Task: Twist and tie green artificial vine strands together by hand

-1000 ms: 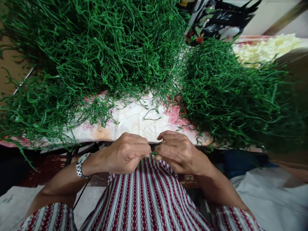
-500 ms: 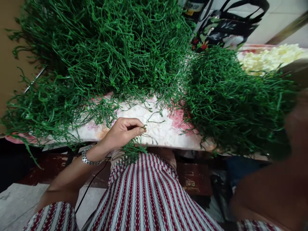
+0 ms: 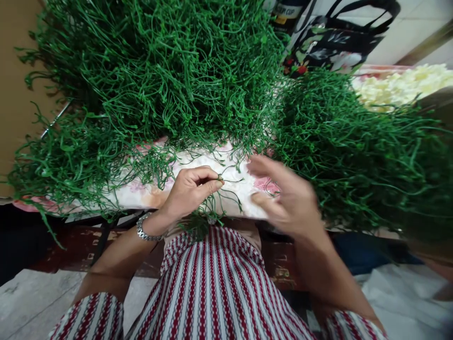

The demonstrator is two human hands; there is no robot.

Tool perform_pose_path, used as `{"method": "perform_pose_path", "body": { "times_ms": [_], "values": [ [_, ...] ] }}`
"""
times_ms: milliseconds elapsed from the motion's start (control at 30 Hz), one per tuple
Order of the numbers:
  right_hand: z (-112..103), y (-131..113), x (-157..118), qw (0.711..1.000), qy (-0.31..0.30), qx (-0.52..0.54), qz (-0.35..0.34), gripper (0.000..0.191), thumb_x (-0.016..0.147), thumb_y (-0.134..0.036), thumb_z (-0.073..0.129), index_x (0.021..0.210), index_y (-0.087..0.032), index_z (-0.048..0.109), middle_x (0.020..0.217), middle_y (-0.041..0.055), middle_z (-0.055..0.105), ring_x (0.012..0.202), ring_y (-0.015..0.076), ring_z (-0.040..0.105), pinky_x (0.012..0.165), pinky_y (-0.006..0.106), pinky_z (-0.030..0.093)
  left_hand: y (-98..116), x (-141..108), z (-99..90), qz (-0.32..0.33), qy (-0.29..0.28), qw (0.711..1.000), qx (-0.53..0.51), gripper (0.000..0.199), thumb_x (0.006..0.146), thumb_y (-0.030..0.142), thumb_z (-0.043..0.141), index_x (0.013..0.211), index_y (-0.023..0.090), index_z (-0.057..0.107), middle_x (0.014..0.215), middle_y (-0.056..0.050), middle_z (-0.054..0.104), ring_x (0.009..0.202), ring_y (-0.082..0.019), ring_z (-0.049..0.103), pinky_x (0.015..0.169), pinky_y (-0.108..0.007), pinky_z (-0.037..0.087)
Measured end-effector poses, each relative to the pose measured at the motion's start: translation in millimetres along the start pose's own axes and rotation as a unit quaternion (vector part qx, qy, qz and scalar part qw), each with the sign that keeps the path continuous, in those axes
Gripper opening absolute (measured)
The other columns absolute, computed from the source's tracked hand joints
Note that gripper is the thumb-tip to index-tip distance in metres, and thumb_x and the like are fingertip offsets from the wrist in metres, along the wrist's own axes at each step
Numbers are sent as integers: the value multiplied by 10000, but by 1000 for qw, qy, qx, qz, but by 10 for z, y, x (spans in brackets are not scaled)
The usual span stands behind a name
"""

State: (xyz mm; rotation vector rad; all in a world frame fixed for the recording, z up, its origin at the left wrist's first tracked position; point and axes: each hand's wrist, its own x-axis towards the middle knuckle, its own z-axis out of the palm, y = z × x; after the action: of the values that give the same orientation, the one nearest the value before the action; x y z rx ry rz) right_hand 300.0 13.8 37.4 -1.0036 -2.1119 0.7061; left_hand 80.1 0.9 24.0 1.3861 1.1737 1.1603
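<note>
My left hand point(image 3: 193, 191), with a metal watch point(image 3: 146, 227) on the wrist, is closed in a pinch on a green artificial stem point(image 3: 220, 178) above the table's front edge. Over the cloth to its right is my right hand point(image 3: 290, 200), open, thumb and fingers apart, blurred by motion; I see nothing in it. Loose stems point(image 3: 231, 196) lie on the floral cloth point(image 3: 187, 159) between the hands. A small bunch of green stems point(image 3: 201, 219) rests at the lap, below my left hand.
Large heaps of green stems point(image 3: 170, 71) cover the back and left of the table, with another heap point(image 3: 347, 151) at right. Behind stand a floral bag point(image 3: 336, 45) and a dark labelled container point(image 3: 286, 12). Pale yellow flowers point(image 3: 406, 87) lie far right. Cardboard point(image 3: 16, 94) borders the left.
My right hand has swung in from the far right to near my left hand. The left hand, still pinching, has shifted slightly right and up.
</note>
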Motion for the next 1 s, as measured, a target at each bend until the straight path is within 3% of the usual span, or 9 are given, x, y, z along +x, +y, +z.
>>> {"method": "perform_pose_path", "body": {
  "times_ms": [67, 167, 333, 433, 567, 800, 900, 1000],
  "values": [
    [369, -102, 108, 996, -63, 60, -11, 621, 776, -398, 624, 1301, -163, 391, 1182, 112, 576, 1022, 197, 580, 878, 353, 488, 17, -12, 62, 19, 12, 1000, 7, 70, 733, 165, 622, 665, 153, 633, 650, 0, 581, 626, -105, 508, 593, -233, 400],
    [645, -139, 179, 996, -63, 62, -6, 393, 854, -268, 522, 1218, -146, 443, 1100, 92, 614, 954, 160, 604, 806, 281, 491, 32, -34, 119, 44, 16, 998, 35, 87, 740, 119, 593, 667, 156, 624, 662, 0, 573, 659, -109, 516, 627, -238, 410],
    [665, -74, 121, 998, -36, -43, -24, 112, 878, -177, 420, 895, -146, 527, 710, 30, 595, 614, 121, 542, 581, 224, 398, -6, -66, 131, 80, 47, 995, 41, 75, 743, 145, 613, 677, 162, 644, 688, -12, 553, 691, -120, 519, 617, -247, 407],
    [670, -61, 105, 998, -25, -48, -39, 198, 893, -210, 405, 704, -174, 451, 559, -25, 455, 477, 86, 403, 493, 213, 308, -42, -73, 135, 58, 66, 993, -84, 69, 733, 203, 647, 674, 170, 659, 736, -18, 538, 644, -103, 508, 531, -223, 399],
    [717, -55, 128, 997, -20, 41, -66, 250, 919, -231, 375, 681, -178, 430, 559, -42, 417, 478, 62, 391, 487, 181, 308, -63, -81, 145, -22, 29, 966, -255, 121, 715, 241, 663, 641, 153, 626, 740, -4, 539, 464, -38, 435, 403, -190, 324],
    [834, 27, 70, 971, -16, 225, -85, 271, 908, -277, 420, 679, -152, 495, 560, -34, 456, 472, 49, 408, 479, 166, 333, -53, -95, 161, -90, -7, 939, -331, 197, 705, 254, 645, 598, 126, 539, 685, 8, 535, 356, 9, 334, 360, -187, 238],
    [929, 64, 21, 957, -4, 281, -72, 279, 907, -282, 419, 674, -151, 499, 517, -42, 433, 436, 49, 400, 451, 168, 331, 5, -40, 77, -85, 32, 935, -343, 298, 763, 309, 594, 577, 158, 416, 555, 49, 397, 346, -10, 264, 367, -195, 261],
    [849, 107, 2, 962, -14, 264, -70, 264, 910, -258, 401, 715, -148, 541, 557, -5, 527, 498, 77, 491, 509, 192, 405, 80, 21, -40, -22, 90, 938, -333, 309, 795, 318, 569, 593, 172, 386, 538, 57, 365, 363, -26, 277, 400, -205, 313]
  ]
}}
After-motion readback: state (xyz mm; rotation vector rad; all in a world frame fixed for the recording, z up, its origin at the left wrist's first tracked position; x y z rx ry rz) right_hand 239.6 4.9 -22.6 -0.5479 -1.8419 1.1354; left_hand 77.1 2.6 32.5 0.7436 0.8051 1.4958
